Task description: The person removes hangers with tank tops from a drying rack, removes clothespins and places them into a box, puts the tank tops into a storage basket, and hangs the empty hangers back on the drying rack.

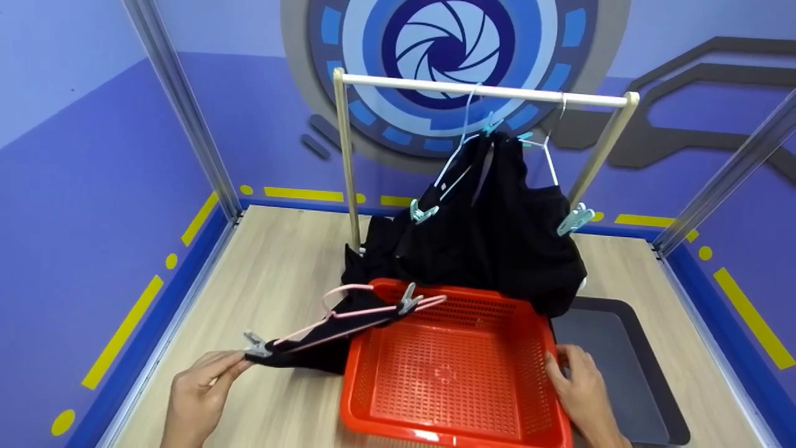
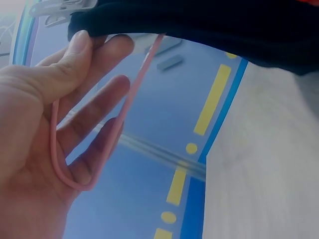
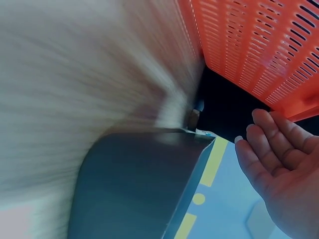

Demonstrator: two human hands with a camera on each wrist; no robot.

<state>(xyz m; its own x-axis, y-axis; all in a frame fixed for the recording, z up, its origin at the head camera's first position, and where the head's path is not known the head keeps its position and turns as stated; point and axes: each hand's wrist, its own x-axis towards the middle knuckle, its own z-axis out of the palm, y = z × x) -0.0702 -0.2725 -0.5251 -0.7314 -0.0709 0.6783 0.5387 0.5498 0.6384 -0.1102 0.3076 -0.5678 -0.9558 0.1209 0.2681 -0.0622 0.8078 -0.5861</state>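
With thumb and fingertips, my left hand [image 1: 200, 389] pinches one corner of a black garment [image 1: 320, 358], right beside a grey clothespin [image 1: 255, 344]. The garment hangs from a pink hanger [image 1: 305, 331], and a second grey clothespin [image 1: 408, 299] grips its far end. In the left wrist view, the pink hanger's looped end [image 2: 85, 187] lies across the palm and fingers. My right hand [image 1: 581, 389] holds the right rim of a red perforated basket [image 1: 444, 373], thumb over the edge and fingers along the outside. The thumb is hidden in the right wrist view.
A wooden rack [image 1: 429, 84] stands behind the basket. Black clothes [image 1: 504, 218] hang from it on hangers with light-blue clothespins [image 1: 576, 219], draping down to the basket's back rim. A dark grey tray [image 1: 628, 367] lies to the basket's right. Purple-blue walls enclose the wooden tabletop [image 1: 286, 249].
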